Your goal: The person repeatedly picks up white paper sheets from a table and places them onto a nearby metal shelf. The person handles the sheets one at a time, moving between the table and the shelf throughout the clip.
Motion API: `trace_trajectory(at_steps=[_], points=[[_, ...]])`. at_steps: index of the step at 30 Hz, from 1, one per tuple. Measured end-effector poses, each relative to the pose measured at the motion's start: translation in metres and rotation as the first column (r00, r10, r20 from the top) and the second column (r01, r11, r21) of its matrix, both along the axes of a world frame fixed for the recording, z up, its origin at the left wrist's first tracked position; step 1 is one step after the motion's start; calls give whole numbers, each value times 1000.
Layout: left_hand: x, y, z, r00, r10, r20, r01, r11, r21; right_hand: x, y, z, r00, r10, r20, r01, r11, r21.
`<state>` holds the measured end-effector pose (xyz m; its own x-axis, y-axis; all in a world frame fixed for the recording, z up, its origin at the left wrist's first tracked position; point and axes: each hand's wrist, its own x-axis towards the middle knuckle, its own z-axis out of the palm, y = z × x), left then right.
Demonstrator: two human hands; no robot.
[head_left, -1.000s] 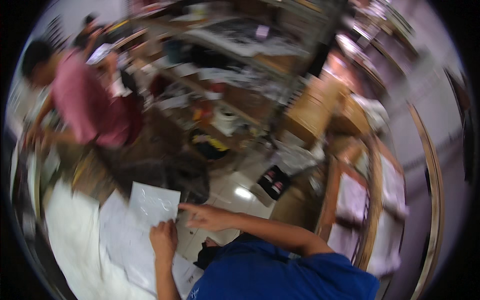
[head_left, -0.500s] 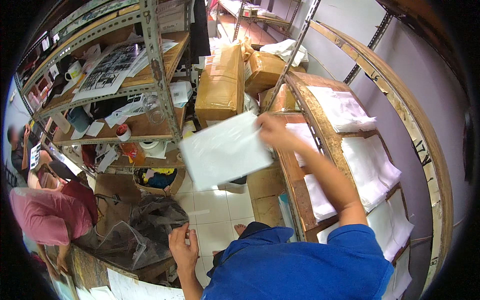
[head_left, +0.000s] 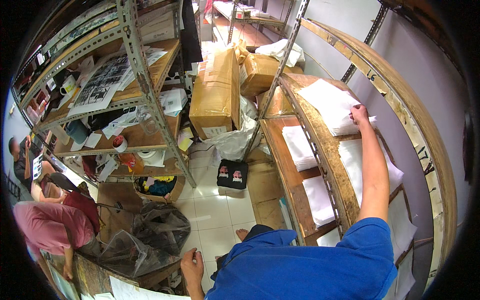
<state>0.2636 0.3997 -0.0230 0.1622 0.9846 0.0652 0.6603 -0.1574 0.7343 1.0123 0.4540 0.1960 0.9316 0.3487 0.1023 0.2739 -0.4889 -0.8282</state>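
Now the right hand [head_left: 359, 115] presses closed fingers on a flat white plastic-wrapped packet [head_left: 330, 106] atop the wooden shelf [head_left: 320, 145], apparently the placing step. Next it likely needs squaring on the stack; the left hand [head_left: 191, 266] rests loosely curled, empty, on the desk [head_left: 95, 277].

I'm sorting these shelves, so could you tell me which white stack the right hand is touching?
The right hand rests on the top-shelf stack, the highest and farthest; the other stacks sit on lower shelves, untouched.

Even indoor light, fairly bright, no hard shadows. Mild glare on the white floor tiles [head_left: 212, 212]. Centre sharp; strong fisheye bend at the rim, shelf uprights [head_left: 150, 95] curve, black corners, slight softness toward the edges.
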Motion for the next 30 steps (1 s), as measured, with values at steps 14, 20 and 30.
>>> trace_trajectory(at_steps=[14,20,30], points=[[-16,1,-1,997,73,-37,-71,996,59,124,-25,-63,901,196,387,-3,895,-446],[-35,-19,0,988,150,-33,-148,988,43,69,29,-30,734,659,166,-602,744,-291],[-104,-94,0,790,611,-54,-577,770,271,-276,274,-51,-127,988,90,-876,-69,-477]])
